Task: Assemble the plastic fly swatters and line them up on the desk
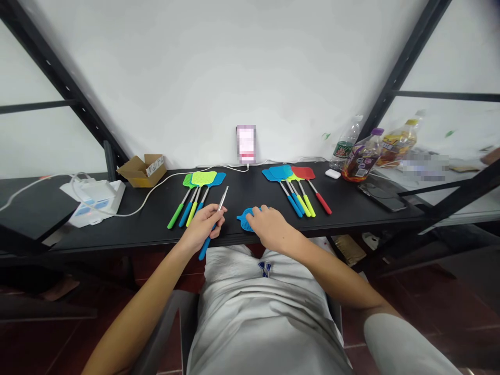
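Observation:
My left hand (203, 225) is closed around a fly swatter handle (203, 250), a metal rod with a blue grip. Its bare rod end points up and away from me, and the grip hangs past the table's front edge. A blue perforated fly swatter head (245, 221) lies under my right hand (270, 227), whose fingers curl over it; part of the head is hidden. Head and handle are apart. Farther left lies a group of fly swatters (203, 178) in green, blue and yellow. Another group of swatters (281, 172), blue, yellow and red, rests to the right.
Along the wall stand an open cardboard box (145, 177), a phone (246, 143) on a cable and some drink bottles (361, 159). A power strip (96, 200) sits at the left. A white earbud case (333, 174) and a dark phone (382, 197) lie at the right.

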A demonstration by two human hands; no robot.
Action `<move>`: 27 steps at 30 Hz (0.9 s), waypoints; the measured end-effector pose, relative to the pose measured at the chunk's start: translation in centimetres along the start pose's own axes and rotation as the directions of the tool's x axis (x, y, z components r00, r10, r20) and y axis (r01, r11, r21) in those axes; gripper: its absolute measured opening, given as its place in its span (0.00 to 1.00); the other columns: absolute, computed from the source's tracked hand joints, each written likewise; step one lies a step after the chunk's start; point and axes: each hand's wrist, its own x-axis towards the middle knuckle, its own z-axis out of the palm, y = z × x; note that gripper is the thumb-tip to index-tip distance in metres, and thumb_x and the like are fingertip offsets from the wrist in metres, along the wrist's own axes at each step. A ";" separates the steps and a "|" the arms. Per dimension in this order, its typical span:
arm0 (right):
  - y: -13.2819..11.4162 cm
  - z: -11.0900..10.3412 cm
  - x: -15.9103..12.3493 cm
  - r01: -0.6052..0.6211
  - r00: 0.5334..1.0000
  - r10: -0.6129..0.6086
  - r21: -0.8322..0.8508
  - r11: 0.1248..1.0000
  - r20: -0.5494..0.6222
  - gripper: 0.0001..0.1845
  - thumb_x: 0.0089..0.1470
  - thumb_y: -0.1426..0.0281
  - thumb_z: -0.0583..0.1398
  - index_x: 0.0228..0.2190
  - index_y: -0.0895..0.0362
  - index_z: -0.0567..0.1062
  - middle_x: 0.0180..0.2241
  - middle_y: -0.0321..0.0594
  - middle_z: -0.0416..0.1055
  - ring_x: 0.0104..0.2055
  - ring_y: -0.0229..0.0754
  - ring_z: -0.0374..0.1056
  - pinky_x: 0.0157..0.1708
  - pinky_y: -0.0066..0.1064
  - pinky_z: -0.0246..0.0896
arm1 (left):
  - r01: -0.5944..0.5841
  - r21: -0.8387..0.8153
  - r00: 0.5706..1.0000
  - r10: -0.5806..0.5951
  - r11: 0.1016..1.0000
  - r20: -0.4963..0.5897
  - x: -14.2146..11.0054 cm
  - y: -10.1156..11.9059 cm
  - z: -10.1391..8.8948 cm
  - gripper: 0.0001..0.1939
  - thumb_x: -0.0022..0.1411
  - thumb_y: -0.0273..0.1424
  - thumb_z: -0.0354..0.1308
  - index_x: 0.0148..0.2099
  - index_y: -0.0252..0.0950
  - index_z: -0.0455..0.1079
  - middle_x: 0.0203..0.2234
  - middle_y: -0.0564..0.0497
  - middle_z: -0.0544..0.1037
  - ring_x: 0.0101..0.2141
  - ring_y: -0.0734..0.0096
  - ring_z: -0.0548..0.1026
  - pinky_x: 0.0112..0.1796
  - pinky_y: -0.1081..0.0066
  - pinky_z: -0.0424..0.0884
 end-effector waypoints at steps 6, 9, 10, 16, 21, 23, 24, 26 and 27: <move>2.9 -1.8 -1.8 0.112 0.990 -0.099 0.138 0.984 -0.097 0.13 0.61 0.76 0.56 0.44 0.57 0.76 0.41 0.48 0.76 0.40 0.48 0.72 0.33 0.33 0.57 | -0.027 0.132 0.996 0.015 0.991 0.092 -0.1 0.1 -0.2 0.14 0.61 0.38 0.63 0.45 0.34 0.70 0.21 0.60 0.65 0.14 0.86 0.57 0.16 0.80 0.51; 6.3 -2.7 -2.5 0.105 0.983 -0.054 0.296 0.949 -0.175 0.11 0.66 0.68 0.54 0.42 0.55 0.76 0.34 0.44 0.77 0.37 0.46 0.72 0.31 0.32 0.53 | -0.057 0.219 0.985 0.019 0.974 0.172 -0.2 0.1 -0.4 0.15 0.63 0.40 0.62 0.46 0.34 0.73 0.21 0.59 0.64 0.15 0.85 0.57 0.17 0.79 0.50; 7.4 -2.9 -2.7 0.089 0.979 -0.020 0.337 0.937 -0.201 0.11 0.65 0.66 0.56 0.44 0.56 0.76 0.34 0.43 0.77 0.37 0.46 0.72 0.31 0.32 0.53 | -0.063 0.237 0.981 0.017 0.969 0.191 -0.2 0.0 -0.4 0.16 0.64 0.41 0.62 0.47 0.34 0.73 0.21 0.59 0.63 0.15 0.85 0.56 0.17 0.79 0.50; 10.7 -2.9 -3.3 0.009 0.939 0.148 0.453 0.891 -0.310 0.17 0.61 0.64 0.61 0.49 0.56 0.78 0.36 0.42 0.79 0.33 0.43 0.70 0.31 0.30 0.54 | -0.075 0.308 0.972 0.001 0.948 0.234 -0.5 0.1 -0.3 0.20 0.64 0.43 0.61 0.51 0.33 0.75 0.19 0.60 0.62 0.15 0.84 0.57 0.18 0.78 0.50; 10.7 -2.7 -2.9 0.032 0.934 0.137 0.458 0.888 -0.330 0.16 0.61 0.64 0.60 0.49 0.55 0.80 0.38 0.42 0.80 0.33 0.42 0.71 0.33 0.32 0.58 | -0.081 0.362 0.966 -0.017 0.928 0.258 -0.6 0.4 -0.3 0.23 0.64 0.44 0.61 0.54 0.32 0.75 0.19 0.60 0.61 0.16 0.83 0.58 0.20 0.77 0.51; 10.6 -2.7 -2.7 0.046 0.936 0.123 0.461 0.886 -0.331 0.16 0.62 0.65 0.60 0.48 0.54 0.80 0.39 0.41 0.81 0.34 0.43 0.71 0.35 0.32 0.58 | -0.080 0.373 0.963 -0.024 0.924 0.267 -0.6 0.4 -0.4 0.24 0.65 0.44 0.60 0.55 0.31 0.75 0.19 0.60 0.60 0.16 0.83 0.58 0.20 0.77 0.51; 10.6 -2.6 -2.7 0.046 0.935 0.123 0.459 0.887 -0.332 0.15 0.62 0.65 0.60 0.48 0.54 0.80 0.39 0.41 0.81 0.35 0.43 0.71 0.35 0.32 0.58 | -0.080 0.377 0.962 -0.028 0.923 0.273 -0.6 0.4 -0.4 0.25 0.65 0.44 0.60 0.56 0.31 0.74 0.19 0.60 0.60 0.16 0.83 0.58 0.20 0.77 0.51; 10.6 -2.6 -2.6 0.032 0.935 0.134 0.454 0.891 -0.329 0.15 0.61 0.65 0.60 0.47 0.53 0.80 0.38 0.41 0.80 0.34 0.43 0.71 0.34 0.32 0.57 | -0.082 0.381 0.958 -0.033 0.921 0.286 -0.6 0.4 -0.4 0.26 0.65 0.44 0.60 0.57 0.31 0.74 0.18 0.61 0.59 0.16 0.82 0.57 0.20 0.77 0.52; 10.6 -2.6 -2.6 0.021 0.935 0.144 0.455 0.890 -0.325 0.14 0.61 0.65 0.60 0.47 0.53 0.80 0.36 0.40 0.80 0.34 0.42 0.70 0.33 0.31 0.56 | -0.083 0.382 0.955 -0.036 0.920 0.295 -0.7 0.4 -0.4 0.26 0.65 0.44 0.60 0.57 0.31 0.74 0.18 0.61 0.58 0.17 0.82 0.57 0.20 0.77 0.52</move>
